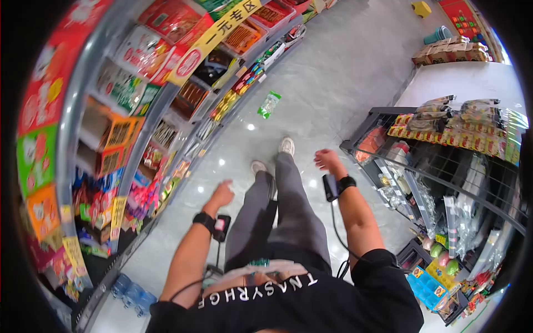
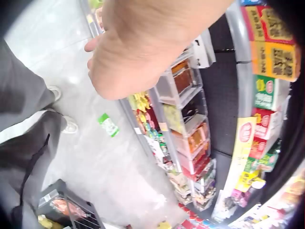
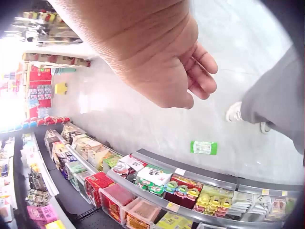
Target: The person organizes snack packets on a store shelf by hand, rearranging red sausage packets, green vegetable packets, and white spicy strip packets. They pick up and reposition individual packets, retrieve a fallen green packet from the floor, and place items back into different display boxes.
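My left hand (image 1: 223, 194) hangs in front of my left thigh, beside the snack shelves, and holds nothing. My right hand (image 1: 328, 160) hangs out on the other side with its fingers loosely curled; in the right wrist view the hand (image 3: 167, 67) has only air around it. On the grey floor ahead of my feet lies a green and clear plastic packet (image 1: 270, 105), apart from both hands. The same packet (image 2: 108, 124) shows on the floor in the left wrist view, where the left fingers are mostly hidden behind the hand.
Shelves of boxed and bagged snacks (image 1: 191, 100) run along the left of the aisle, with a yellow sign (image 1: 216, 36). At right stands a dark wire rack (image 1: 433, 161) hung with packets. Large water bottles (image 1: 133, 294) stand at lower left. Cartons (image 1: 452, 53) sit farther back.
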{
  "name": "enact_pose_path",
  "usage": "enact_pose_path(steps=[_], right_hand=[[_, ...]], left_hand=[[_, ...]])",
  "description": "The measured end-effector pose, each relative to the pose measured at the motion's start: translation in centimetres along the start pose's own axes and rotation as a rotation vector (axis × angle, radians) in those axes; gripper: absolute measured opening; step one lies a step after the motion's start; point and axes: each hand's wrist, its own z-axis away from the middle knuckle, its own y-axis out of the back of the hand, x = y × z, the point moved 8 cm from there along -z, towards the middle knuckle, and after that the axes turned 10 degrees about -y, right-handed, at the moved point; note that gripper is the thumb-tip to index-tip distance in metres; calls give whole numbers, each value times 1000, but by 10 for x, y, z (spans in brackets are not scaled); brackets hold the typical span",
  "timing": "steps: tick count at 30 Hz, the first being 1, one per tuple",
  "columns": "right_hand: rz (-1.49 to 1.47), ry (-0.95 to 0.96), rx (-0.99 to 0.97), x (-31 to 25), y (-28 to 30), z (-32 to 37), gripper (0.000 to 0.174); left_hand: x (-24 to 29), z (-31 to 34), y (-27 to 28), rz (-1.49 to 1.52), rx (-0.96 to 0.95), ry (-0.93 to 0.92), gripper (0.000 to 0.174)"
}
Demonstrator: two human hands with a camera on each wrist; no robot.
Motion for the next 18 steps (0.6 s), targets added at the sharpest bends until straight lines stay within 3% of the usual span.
enact_pose_path(steps=[1, 3, 6, 10, 12, 15, 18], right_hand=[[35, 22, -28, -2, -19, -18, 21], [58, -3, -78, 0, -58, -68, 21], [80, -126, -152, -2, -117, -140, 15], [212, -36, -62, -13, -179, -279, 27], [204, -16, -34, -36, -198, -315, 35], [48, 124, 288, -47, -218, -412, 36], [-149, 21, 336, -92, -208, -412, 50]], left_hand=[[-14, -9, -26, 61, -92, 59, 54], [-14, -10, -51, 114, -47, 117, 59], [-28, -19, -93, -55, -191, 235, 75], [-24, -43, -93, 8, 182, 78, 69], [-28, -56, -76, -10, 240, 77, 67], [-48, -65, -61, 71, 303, 73, 65], [-64, -74, -50, 114, 363, 36, 64]])
